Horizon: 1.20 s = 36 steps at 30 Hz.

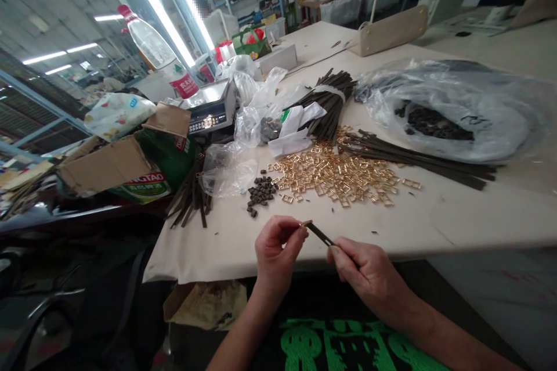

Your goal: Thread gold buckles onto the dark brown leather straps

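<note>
Near the table's front edge, my left hand [278, 249] pinches a small gold-coloured buckle [306, 223] between thumb and fingertips. My right hand [369, 266] is closed on a narrow dark strap [321, 234], whose far end meets the buckle. Whether the strap runs through the buckle is too small to tell. Just beyond my hands lies a spread pile of gold rectangular buckles [335, 176]. To its left is a small heap of short dark loops [261, 190]. Behind the pile rests a banded bundle of dark straps [333, 101], and more loose straps [422, 157] fan out to the right.
A clear plastic bag [491, 127] with dark pieces sits at the right. Leftward are a scale [213, 107], a crumpled clear bag [230, 168], more straps [191, 202] and an open carton [104, 168]. A beige bag [394, 31] stands at the back.
</note>
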### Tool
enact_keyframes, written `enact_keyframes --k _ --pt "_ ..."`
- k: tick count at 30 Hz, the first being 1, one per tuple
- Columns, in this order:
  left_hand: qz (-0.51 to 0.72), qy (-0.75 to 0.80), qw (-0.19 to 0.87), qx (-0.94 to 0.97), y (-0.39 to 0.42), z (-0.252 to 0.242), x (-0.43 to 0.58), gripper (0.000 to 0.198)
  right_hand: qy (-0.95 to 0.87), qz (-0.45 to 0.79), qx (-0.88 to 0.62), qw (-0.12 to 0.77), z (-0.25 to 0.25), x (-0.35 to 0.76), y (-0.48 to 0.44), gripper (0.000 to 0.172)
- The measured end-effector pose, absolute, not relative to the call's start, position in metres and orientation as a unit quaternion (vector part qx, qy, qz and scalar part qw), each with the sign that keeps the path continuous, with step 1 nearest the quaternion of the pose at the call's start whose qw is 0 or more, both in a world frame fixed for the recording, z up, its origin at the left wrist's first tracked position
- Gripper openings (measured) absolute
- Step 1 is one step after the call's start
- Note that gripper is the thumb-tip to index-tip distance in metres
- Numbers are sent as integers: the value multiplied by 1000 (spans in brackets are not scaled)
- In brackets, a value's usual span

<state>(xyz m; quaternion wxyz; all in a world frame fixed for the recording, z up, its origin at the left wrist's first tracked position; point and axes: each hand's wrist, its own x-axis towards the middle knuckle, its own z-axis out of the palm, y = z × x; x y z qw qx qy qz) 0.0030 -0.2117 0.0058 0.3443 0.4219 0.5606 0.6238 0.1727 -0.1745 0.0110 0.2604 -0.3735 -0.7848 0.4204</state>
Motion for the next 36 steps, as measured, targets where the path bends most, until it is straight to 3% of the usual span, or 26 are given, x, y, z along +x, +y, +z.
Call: enact_keyframes --k 6,11,17,22,36 --pt "551 573 191 576 -214 6 6 7 -767 442 -359 297 7 167 -172 31" --pt "508 537 153 655 -219 9 10 12 -742 483 -334 324 4 166 -170 29" --pt "531 554 274 580 -220 3 15 3 -725 526 -308 321 -5 170 -171 31" --pt "572 548 472 386 -216 1 22 20 -732 533 -289 311 -10 173 -171 34" --pt "548 560 503 366 -215 6 24 19 -760 508 -290 282 -6 173 -169 27"
